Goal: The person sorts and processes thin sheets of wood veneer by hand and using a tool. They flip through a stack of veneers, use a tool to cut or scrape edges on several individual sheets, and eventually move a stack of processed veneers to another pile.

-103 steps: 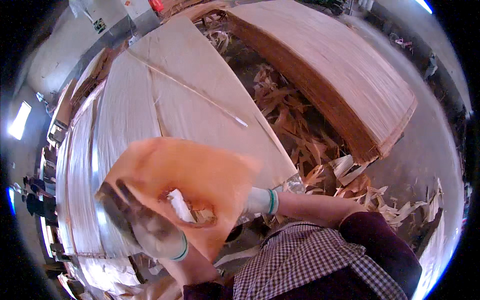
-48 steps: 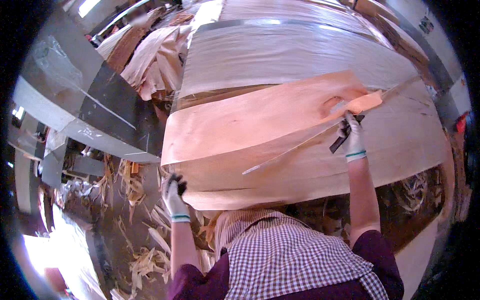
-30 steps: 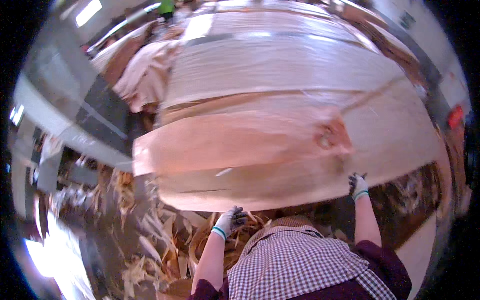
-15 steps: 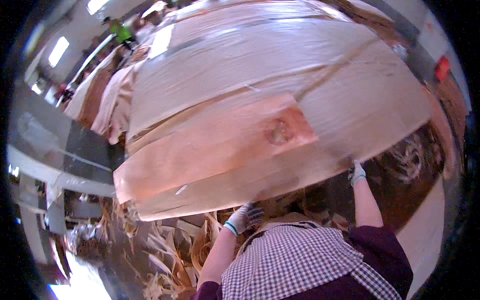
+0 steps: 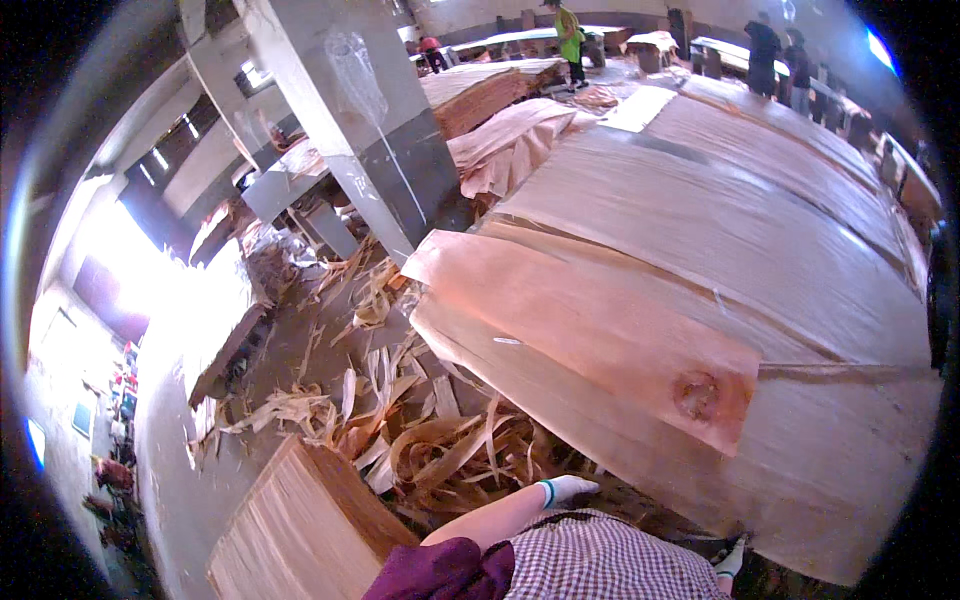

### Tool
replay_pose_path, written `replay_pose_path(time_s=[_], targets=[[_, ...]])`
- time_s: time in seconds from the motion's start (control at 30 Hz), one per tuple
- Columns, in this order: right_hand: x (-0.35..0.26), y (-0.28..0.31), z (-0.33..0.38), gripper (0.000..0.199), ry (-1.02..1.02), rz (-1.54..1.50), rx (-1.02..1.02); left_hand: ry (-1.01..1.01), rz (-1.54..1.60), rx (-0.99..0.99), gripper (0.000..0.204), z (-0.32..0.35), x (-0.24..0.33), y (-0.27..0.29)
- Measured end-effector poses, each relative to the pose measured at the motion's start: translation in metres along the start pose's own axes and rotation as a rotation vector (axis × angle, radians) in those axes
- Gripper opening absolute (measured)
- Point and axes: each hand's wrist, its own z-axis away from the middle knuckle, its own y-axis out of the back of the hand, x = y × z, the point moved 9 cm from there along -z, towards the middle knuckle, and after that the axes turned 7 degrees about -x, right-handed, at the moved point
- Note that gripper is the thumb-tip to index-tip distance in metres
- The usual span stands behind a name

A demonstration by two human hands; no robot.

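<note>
My left hand (image 5: pixel 572 490), in a white glove with a green-edged cuff, reaches beside the near edge of a wide stack of thin wood veneer sheets (image 5: pixel 640 200). Its fingers look stretched out, with nothing visible in them. At the stack's front edge, low in the view, is my right hand (image 5: pixel 733 562), gloved alike and partly hidden by my checked apron. Its fingers seem closed at the edge; a small dark shape there is too blurred to name. A narrow reddish veneer piece (image 5: pixel 580 320) with a round dark knot mark lies on the paler sheets.
Curled veneer scraps (image 5: pixel 440 450) cover the floor left of the stack. A block of stacked veneer (image 5: pixel 300 530) stands at my near left. A concrete pillar (image 5: pixel 350 120) rises beyond. A person in a bright green top (image 5: pixel 568 40) stands far back, with others at right.
The view has swung left, so the pillar, floor scraps and near-left block show more. The stack appears farther right. The reddish piece keeps its place on the sheets.
</note>
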Motion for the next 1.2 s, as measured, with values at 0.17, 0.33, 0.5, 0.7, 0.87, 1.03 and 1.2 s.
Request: replay_pose_path(time_s=[0.17,0.33,0.5,0.7,0.87,1.03,1.2], targets=[[-0.024,0.025,-0.002,0.042,0.145,0.062,0.086,0.048,-0.010,0.050,0.032,0.006,0.026,-0.012],[-0.019,-0.013,0.027,0.013,0.107,-0.094,-0.052,0.056,-0.094,0.095,0.034,0.001,0.028,0.009],[-0.014,0.000,0.051,0.011,0.064,-0.207,0.002,0.156,-0.543,0.053,0.049,0.026,0.039,-0.005],[-0.072,-0.065,0.110,0.010,0.405,0.300,-0.167,-0.419,-0.559,0.232,0.027,0.073,0.140,0.006],[-0.157,-0.295,0.246,0.028,1.045,0.840,-0.510,-0.787,-0.594,0.491,0.016,0.130,0.270,0.079],[-0.151,-0.468,0.303,0.050,1.317,1.392,-0.520,-0.930,-1.723,0.922,0.038,0.170,0.389,0.124],[-0.132,-0.517,0.279,0.038,1.325,1.609,-0.455,-0.736,-2.026,0.851,0.049,0.171,0.438,0.186]])
